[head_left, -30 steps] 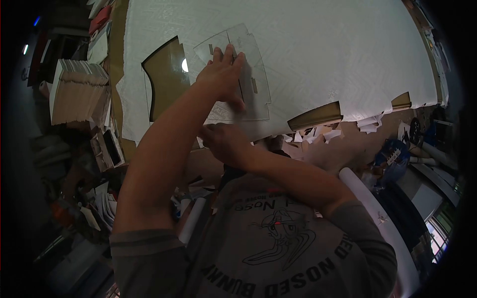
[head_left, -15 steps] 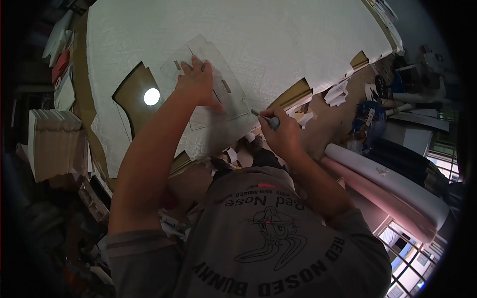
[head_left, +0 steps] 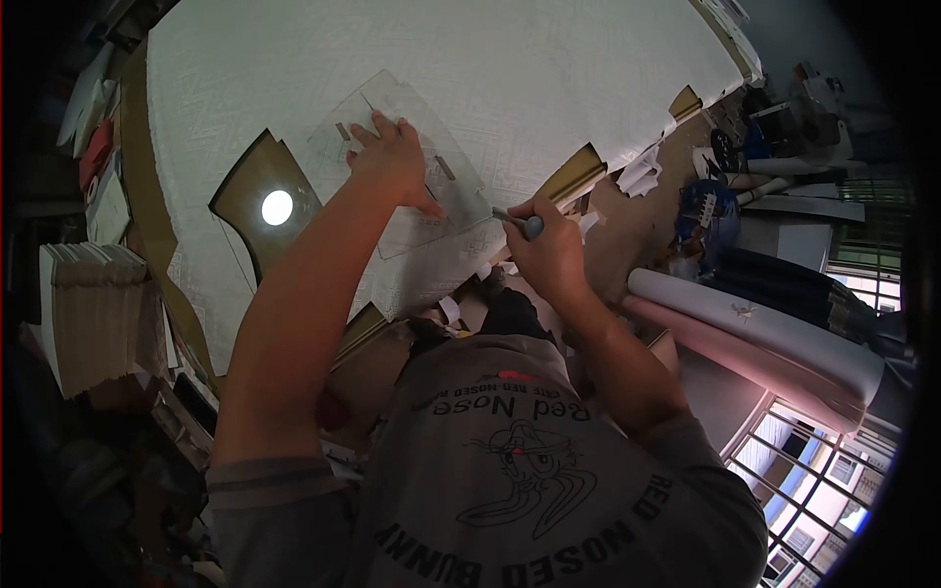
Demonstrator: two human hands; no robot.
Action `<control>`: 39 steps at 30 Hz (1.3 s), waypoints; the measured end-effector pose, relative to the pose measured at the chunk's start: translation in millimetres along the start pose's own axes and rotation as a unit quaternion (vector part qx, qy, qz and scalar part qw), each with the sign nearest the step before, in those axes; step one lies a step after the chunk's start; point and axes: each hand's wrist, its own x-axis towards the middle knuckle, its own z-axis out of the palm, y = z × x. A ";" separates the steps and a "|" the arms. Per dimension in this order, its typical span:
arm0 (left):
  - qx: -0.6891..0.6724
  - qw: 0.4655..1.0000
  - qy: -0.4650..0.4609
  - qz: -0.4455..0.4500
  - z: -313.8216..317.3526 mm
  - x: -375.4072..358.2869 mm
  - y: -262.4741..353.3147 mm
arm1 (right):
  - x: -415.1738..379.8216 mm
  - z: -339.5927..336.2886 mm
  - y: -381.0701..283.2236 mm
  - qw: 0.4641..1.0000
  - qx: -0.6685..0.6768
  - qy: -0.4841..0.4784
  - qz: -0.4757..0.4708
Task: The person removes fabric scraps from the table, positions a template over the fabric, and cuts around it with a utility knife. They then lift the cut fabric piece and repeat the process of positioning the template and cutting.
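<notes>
My left hand point(head_left: 390, 169) lies with fingers spread on a clear plastic template point(head_left: 453, 204), pressing it flat on the white patterned sheet point(head_left: 549, 59). A knife-like tool with a rounded grey handle point(head_left: 532, 227) is held in my right hand point(head_left: 549, 250). Its tip points left and meets the lower right corner of the template, near the sheet's edge. To the left of my left forearm, a cut-out in the sheet shows the brown surface point(head_left: 257, 171) below, with a bright round light spot on it.
A thick paper stack point(head_left: 93, 318) stands at the left. Long rolls point(head_left: 755, 328) lie at the right, below a blue bag point(head_left: 708, 218). White scraps point(head_left: 642, 174) hang near the table's right edge. A barred window point(head_left: 809, 490) is at lower right.
The view has shifted slightly. My right hand has moved a little up and left, bringing the tool's tip to the template's corner. My left hand stays on the template.
</notes>
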 end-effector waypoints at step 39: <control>-0.013 0.999 0.018 -0.025 -2.4 -4.3 4.8 | 182.7 -30.8 58.2 0.841 0.140 -0.442 -0.280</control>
